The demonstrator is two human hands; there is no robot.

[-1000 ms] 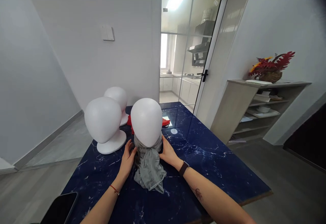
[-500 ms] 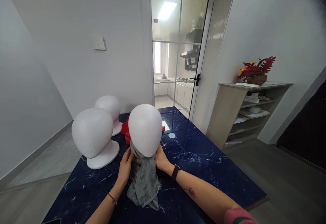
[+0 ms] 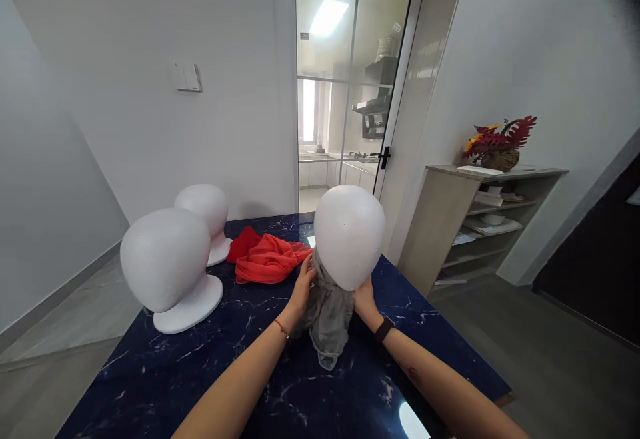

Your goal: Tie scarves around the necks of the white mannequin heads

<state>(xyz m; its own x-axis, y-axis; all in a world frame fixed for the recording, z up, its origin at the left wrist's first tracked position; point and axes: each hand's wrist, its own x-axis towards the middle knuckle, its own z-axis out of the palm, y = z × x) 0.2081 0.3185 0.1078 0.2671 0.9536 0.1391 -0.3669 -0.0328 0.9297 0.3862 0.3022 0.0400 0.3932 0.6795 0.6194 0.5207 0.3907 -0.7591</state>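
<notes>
A white foam mannequin head (image 3: pixel 349 236) stands in front of me, right of the table's middle. Around its neck is a thin grey scarf (image 3: pixel 330 322), with a loose end hanging down the near side. My left hand (image 3: pixel 303 289) is closed at the left of the scarf-wrapped neck. On the other side, my right hand (image 3: pixel 366 304) grips at the neck too, its fingers partly hidden behind the head. A crumpled red scarf (image 3: pixel 270 259) lies on the table to the left of my left hand.
Two more white foam heads stand at the left: a near one (image 3: pixel 165 259) and one behind it (image 3: pixel 204 209). The dark blue marbled table (image 3: pixel 240 352) has its right edge beyond my right arm. A shelf unit (image 3: pixel 445 226) and a glass door (image 3: pixel 345 92) are farther off.
Both hands have moved the foam head and its grey scarf to the right across the table. The red scarf, mostly hidden behind the head before, now shows. The view has shifted slightly.
</notes>
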